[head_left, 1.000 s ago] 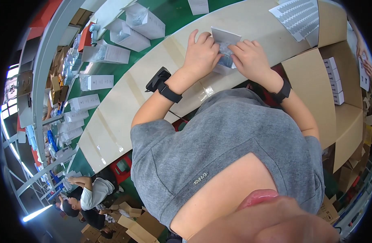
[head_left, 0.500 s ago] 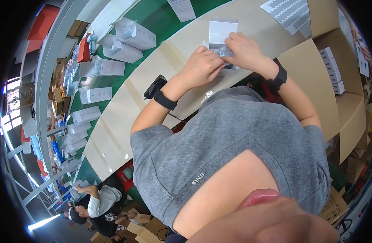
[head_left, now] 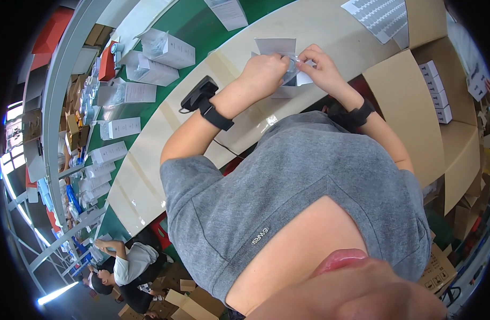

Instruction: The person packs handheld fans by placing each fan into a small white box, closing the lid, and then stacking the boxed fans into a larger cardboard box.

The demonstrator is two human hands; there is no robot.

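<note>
A small white box (head_left: 276,47) stands on the pale table in front of me, its lid flap up at the far side. Clear plastic wrapping (head_left: 291,70) bulges above the opening, and what it encloses is hard to make out. My left hand (head_left: 263,74) is closed on the left side of the plastic, its fingertips partly hidden. From the right, my right hand (head_left: 321,69) pinches the plastic's edge between thumb and forefinger. Both hands are over the box, close together.
A large open carton (head_left: 405,106) at my right holds several small white boxes (head_left: 436,92). A patterned grey sheet (head_left: 377,18) lies at the far right of the table. Open white boxes (head_left: 169,49) with plastic inside line the green surface at left. Another person (head_left: 135,264) sits farther along.
My hands and the small box have shifted slightly left. The right hand has drawn back from inside the box, and more plastic shows between my fingers.
</note>
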